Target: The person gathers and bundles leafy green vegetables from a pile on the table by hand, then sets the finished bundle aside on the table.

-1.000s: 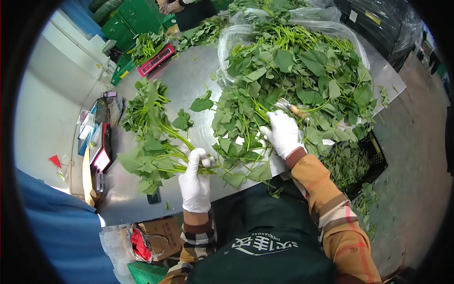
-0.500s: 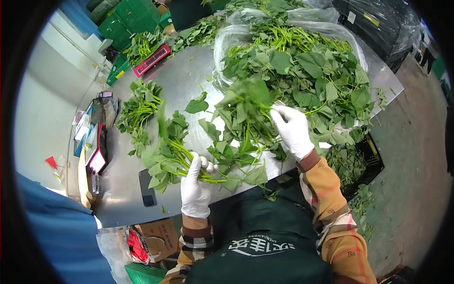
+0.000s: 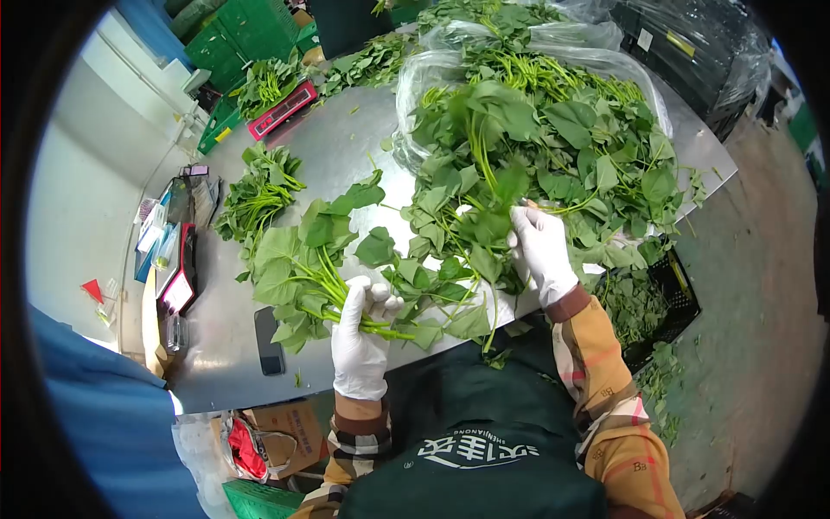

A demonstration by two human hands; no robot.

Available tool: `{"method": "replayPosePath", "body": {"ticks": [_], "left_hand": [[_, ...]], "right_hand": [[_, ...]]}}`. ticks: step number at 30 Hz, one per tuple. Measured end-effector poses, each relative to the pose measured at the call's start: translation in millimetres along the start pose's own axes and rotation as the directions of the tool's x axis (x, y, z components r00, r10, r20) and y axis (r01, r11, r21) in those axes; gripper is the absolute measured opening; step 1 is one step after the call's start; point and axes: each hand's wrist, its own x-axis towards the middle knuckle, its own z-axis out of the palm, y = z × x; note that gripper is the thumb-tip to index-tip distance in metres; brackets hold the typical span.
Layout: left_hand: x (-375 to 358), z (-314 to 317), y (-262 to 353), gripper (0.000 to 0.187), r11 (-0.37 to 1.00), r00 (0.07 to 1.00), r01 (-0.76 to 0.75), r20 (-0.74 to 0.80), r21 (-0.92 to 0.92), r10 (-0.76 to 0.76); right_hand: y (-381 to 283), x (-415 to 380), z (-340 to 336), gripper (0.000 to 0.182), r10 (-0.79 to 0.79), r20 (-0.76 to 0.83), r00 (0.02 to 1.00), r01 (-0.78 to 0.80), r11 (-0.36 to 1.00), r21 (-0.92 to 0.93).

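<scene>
My left hand (image 3: 360, 346), in a white glove, is closed around the lower stems of a bunch of leafy greens (image 3: 298, 284) over the table's near edge. The leaves fan out up and to the left. To the right, my gloved right hand (image 3: 545, 253) pinches a sprig of leafy greens (image 3: 490, 223) in front of the big pile of leafy greens (image 3: 588, 130). Part of that sprig is blurred, and its leaves overlap the pile, so its ends are hard to separate. Loose stems lie between both hands.
Another bunch (image 3: 259, 192) lies on the metal table (image 3: 341, 138) at left. A red scale (image 3: 283, 110) with greens stands behind it, and a dark phone (image 3: 269, 342) lies near the front edge. At right below the table, a black crate (image 3: 679, 290) holds greens.
The leaves in my left hand have spread and tilted upward. My right hand has moved slightly right and down, and long pale stems now show upright beside it.
</scene>
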Motion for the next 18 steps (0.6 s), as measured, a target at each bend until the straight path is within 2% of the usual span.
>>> {"method": "replayPosePath", "body": {"ticks": [1, 4, 9, 12, 13, 16, 18], "left_hand": [[1, 2, -1, 0.015, 1.000, 1.000, 0.001, -0.001, 0.005, -0.001], [-1, 6, -2, 0.015, 1.000, 0.999, 0.020, -0.029, 0.015, -0.019], [2, 20, -4, 0.017, 0.998, 0.998, 0.049, -0.024, -0.035, -0.050], [2, 24, -1, 0.019, 0.999, 0.999, 0.033, -0.022, -0.041, -0.034], [2, 25, 0, 0.020, 0.999, 0.999, 0.028, -0.018, -0.032, -0.029], [6, 18, -1, 0.028, 1.000, 0.997, 0.000, 0.082, -0.010, 0.001], [0, 36, 1, 0.028, 0.998, 0.999, -0.028, 0.042, 0.059, 0.025]], "right_hand": [[1, -3, 0, 0.024, 0.020, -0.011, 1.000, -0.019, 0.999, 0.029], [0, -14, 4, 0.024, -0.100, 0.121, 0.988, 0.083, 0.987, 0.140], [-7, -33, 28, 0.022, -0.066, 0.249, 0.966, 0.007, 0.973, 0.232], [-5, -32, 36, 0.023, -0.087, 0.163, 0.983, 0.051, 0.975, 0.215], [-9, -32, 34, 0.025, -0.046, 0.191, 0.981, 0.001, 0.974, 0.228], [-16, -41, 45, 0.026, -0.148, 0.231, 0.962, 0.100, 0.973, 0.208], [-13, -53, 56, 0.024, -0.235, 0.260, 0.936, 0.242, 0.970, 0.007]]}}
